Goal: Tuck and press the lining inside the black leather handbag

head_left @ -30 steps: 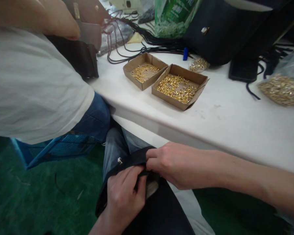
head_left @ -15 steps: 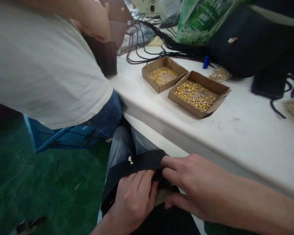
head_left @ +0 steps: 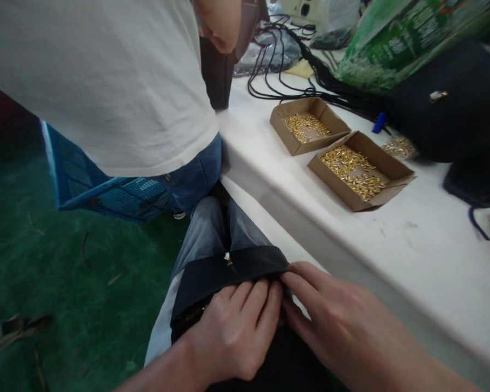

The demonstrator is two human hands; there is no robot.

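Across my lap lies a black bag [head_left: 245, 264] with a small gold-and-white clasp [head_left: 228, 258] on its upper band. My left hand [head_left: 239, 326] is closed over the bag's edge, its fingers curled down so that the tips are hidden. At the right end of that band, my right hand [head_left: 330, 307] pinches the bag's edge between thumb and fingers. The two hands are close together, nearly touching. Whatever lies under the fingers inside the bag is hidden.
On the white table [head_left: 265, 158] stand two cardboard trays [head_left: 326, 179] of small gold metal pieces. Behind them are black cords [head_left: 322, 90], a green bag [head_left: 408, 49] and another black bag [head_left: 453, 109]. A co-worker in a white shirt [head_left: 147, 92] stands left, near a blue crate [head_left: 90, 190].
The view has shifted left, so the table things appear farther right. My left hand has moved right along the bag's edge, closer to my right hand. Both still hold the bag.
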